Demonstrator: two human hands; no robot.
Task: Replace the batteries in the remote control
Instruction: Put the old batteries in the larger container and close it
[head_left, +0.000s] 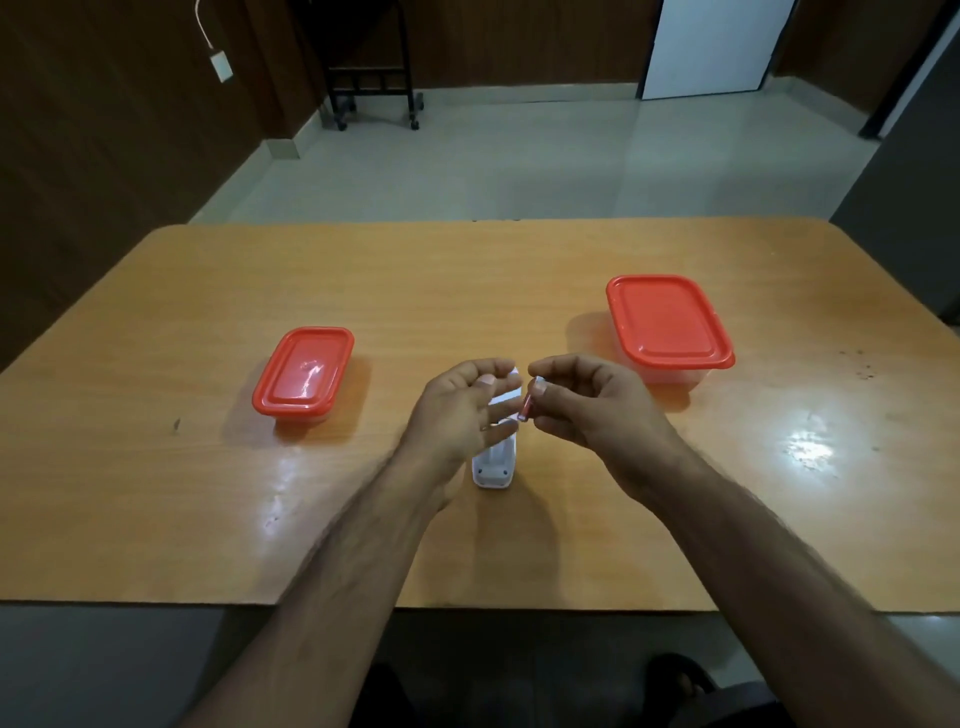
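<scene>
A white remote control (493, 465) lies face down on the wooden table (208, 519), its battery bay open toward me. My left hand (462, 410) hovers over its far half with fingers spread and hides that part. My right hand (587, 402) pinches a small red battery (526, 406) between thumb and forefinger, held upright just above the remote and right beside the left fingertips.
A small clear box with a red lid (304, 374) stands to the left. A larger clear box with a red lid (667, 325) stands to the right. The table's near edge (519, 608) runs below my forearms. A black wheeled cart (374, 88) is on the floor beyond.
</scene>
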